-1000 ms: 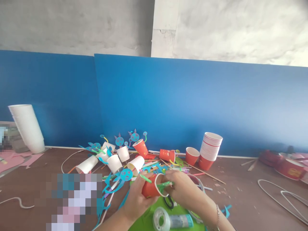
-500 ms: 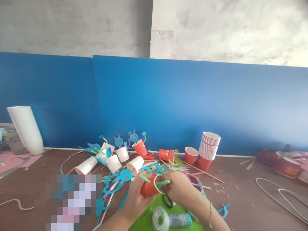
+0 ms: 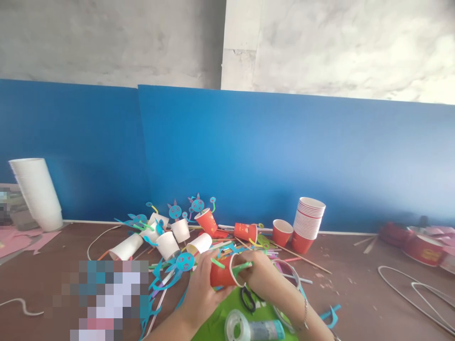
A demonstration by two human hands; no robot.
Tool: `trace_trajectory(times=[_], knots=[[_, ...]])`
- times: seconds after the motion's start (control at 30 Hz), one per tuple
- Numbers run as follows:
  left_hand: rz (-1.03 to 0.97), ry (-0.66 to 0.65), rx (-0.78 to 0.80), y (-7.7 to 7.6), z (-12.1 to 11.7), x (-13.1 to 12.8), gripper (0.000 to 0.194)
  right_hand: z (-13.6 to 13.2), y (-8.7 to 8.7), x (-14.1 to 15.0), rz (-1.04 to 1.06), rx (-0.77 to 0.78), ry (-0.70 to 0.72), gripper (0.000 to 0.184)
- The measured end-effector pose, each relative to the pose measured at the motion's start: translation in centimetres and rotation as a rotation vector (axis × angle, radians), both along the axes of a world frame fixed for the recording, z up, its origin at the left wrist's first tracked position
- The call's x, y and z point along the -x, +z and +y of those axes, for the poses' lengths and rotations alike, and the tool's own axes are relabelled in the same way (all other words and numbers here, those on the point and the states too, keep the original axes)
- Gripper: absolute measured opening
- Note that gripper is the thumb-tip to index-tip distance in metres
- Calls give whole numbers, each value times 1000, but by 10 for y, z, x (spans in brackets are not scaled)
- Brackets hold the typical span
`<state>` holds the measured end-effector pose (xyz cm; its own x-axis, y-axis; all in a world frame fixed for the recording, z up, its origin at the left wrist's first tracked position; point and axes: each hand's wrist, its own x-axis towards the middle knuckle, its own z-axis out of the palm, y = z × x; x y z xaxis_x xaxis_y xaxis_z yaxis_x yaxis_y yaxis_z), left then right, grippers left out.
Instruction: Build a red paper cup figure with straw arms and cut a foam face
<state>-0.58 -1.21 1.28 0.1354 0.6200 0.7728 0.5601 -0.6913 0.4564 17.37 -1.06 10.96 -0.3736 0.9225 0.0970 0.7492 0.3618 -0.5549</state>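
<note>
The left hand point(image 3: 201, 286) wraps its fingers round a red paper cup point(image 3: 221, 273), tipped with its mouth toward the right hand point(image 3: 262, 272). A green straw point(image 3: 217, 263) pokes from the cup's side, and green shows inside the mouth too. The right fingers curl at the rim, tips hidden—I cannot tell whether they pinch anything. Since the earlier frame, cup and hands have risen slightly, and more of the black-handled scissors point(image 3: 245, 303) shows below. The clear tape roll point(image 3: 230, 316) lies nearby—and yellow print on the fallen red cup point(image 3: 244, 231) is too small to read.
</note>
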Motion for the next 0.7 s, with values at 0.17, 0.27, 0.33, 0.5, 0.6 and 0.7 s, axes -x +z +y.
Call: trace_trajectory(times=[0.17,0.27,0.33,0.5,0.6,0.7], knots=[[214,200,-197,1,-1,-2,76,0,0,1,189,79,-21,13],[292,259,-179,5,-1,-1,73,-1,0,-1,144,158,-70,18],[300,233,-168,5,0,-1,74,1,-3,-3,115,197,-61,24],[241,110,-44,-5,0,-2,80,6,-13,-12,181,327,26,11],[184,55,84,-8,-1,-3,79,8,-16,-16,220,369,64,7],[151,7,147,-8,2,-3,80,9,-17,-18,218,377,72,7]])
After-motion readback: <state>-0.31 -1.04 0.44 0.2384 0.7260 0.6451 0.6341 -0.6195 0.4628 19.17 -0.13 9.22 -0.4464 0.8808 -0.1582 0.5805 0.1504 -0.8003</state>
